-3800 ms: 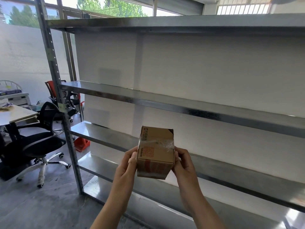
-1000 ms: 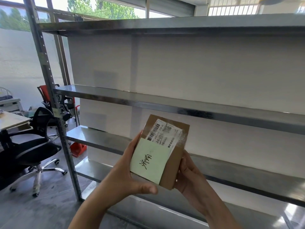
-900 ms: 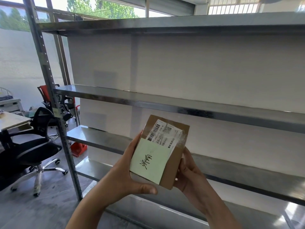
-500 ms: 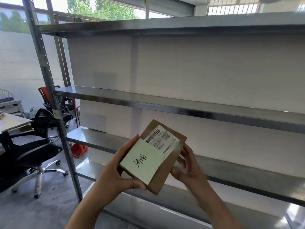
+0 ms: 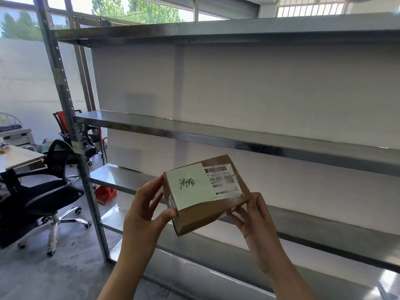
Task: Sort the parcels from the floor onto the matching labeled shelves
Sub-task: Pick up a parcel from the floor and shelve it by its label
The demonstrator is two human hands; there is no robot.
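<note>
Hands (image 5: 147, 215), flat cardboard parcel (image 5: 207, 204), steel shelves (image 5: 238, 137)

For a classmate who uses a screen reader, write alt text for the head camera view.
Two bare hands, left hand and right hand, hold a brown cardboard parcel in front of a metal shelf rack. A pale green note with handwritten characters partly covers its white shipping label. Black office chairs stand at left.
</note>
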